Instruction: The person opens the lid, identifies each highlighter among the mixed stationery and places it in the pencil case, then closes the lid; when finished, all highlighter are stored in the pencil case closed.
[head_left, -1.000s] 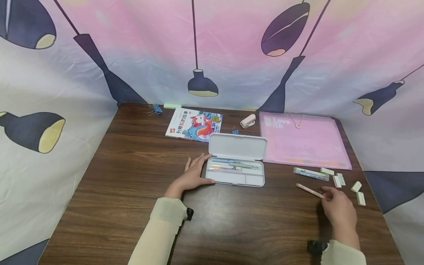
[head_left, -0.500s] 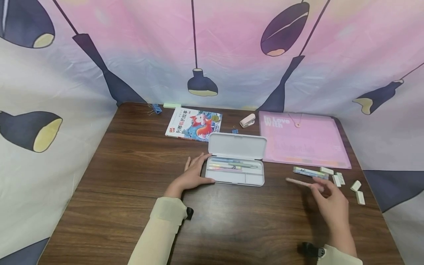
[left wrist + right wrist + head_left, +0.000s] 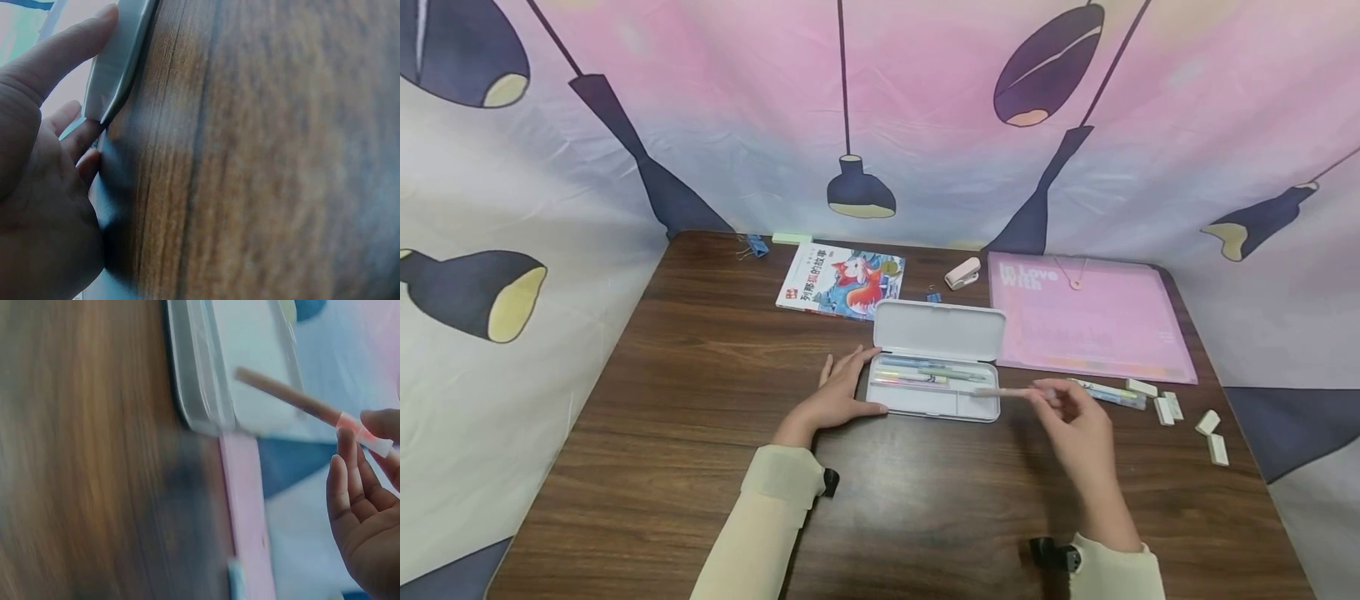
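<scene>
A pale grey pencil case (image 3: pixel 940 331) lies with its lid raised in the middle of the table. Several pens (image 3: pixel 917 379) rest in its back compartment, and the small front sections show bare. My left hand (image 3: pixel 833 400) holds the case by its left end; in the left wrist view the thumb lies along the front edge of the case (image 3: pixel 119 69) and the other fingers reach round the end. Between thumb and fingertips, my right hand (image 3: pixel 1078 425) pinches a slim pink pen (image 3: pixel 287 395) by its whitish end. Its far tip overlaps the right front section in the head view.
Right of the case lie more pens (image 3: pixel 1116 395) and several white erasers (image 3: pixel 1163 411). A pink document folder (image 3: pixel 1090 317), a stapler (image 3: pixel 962 273), a small blue binder clip (image 3: pixel 933 297) and a fox storybook (image 3: pixel 842 282) lie behind. Another blue clip (image 3: pixel 757 246) sits back left.
My right hand has lifted the pink pen off the table and carried it left to the case's right end. The left hand has stayed on the case.
</scene>
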The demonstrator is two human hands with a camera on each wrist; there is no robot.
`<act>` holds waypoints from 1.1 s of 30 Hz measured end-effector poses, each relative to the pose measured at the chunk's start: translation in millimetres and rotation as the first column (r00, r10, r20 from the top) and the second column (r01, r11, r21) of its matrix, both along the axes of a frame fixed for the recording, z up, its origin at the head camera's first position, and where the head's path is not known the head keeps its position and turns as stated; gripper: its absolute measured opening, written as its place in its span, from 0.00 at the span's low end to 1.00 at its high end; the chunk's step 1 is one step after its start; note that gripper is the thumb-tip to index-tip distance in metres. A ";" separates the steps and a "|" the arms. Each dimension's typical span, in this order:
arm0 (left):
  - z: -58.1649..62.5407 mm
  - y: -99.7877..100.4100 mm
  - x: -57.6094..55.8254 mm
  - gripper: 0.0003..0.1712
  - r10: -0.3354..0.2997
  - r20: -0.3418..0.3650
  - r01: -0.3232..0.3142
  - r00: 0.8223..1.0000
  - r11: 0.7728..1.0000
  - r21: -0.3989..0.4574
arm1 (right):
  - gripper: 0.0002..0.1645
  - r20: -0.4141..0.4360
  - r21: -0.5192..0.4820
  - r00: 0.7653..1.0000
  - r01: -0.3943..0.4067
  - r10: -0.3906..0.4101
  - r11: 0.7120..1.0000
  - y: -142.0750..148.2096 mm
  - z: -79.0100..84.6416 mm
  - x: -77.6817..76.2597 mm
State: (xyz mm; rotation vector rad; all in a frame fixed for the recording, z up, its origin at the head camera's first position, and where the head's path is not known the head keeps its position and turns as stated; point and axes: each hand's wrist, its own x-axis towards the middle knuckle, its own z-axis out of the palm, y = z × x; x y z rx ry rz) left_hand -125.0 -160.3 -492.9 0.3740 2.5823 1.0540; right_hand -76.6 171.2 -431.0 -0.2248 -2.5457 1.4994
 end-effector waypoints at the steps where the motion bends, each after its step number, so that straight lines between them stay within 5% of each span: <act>1: -0.3 -0.2 0.0 0.52 0.001 0.000 -0.001 1.000 1.000 -0.001 | 0.13 -0.005 -0.011 1.000 -0.021 0.021 1.000 -5.9 -1.1 -1.2; 7: -0.3 -0.3 0.4 0.52 0.009 0.004 -0.009 1.000 1.000 -0.002 | 0.13 -0.010 -0.082 0.987 -0.162 0.161 0.983 -36.9 -6.7 -10.9; 16: 1.4 -0.5 0.2 0.52 -0.001 0.003 0.001 1.000 1.000 0.006 | 0.10 0.025 -0.016 0.965 -0.261 0.261 0.965 -71.0 -15.2 -20.3; 33: -0.1 -1.2 0.4 0.52 -0.003 -0.006 0.003 1.000 1.000 0.021 | 0.09 0.114 0.100 0.964 -0.253 0.242 0.962 -102.6 -27.6 -29.3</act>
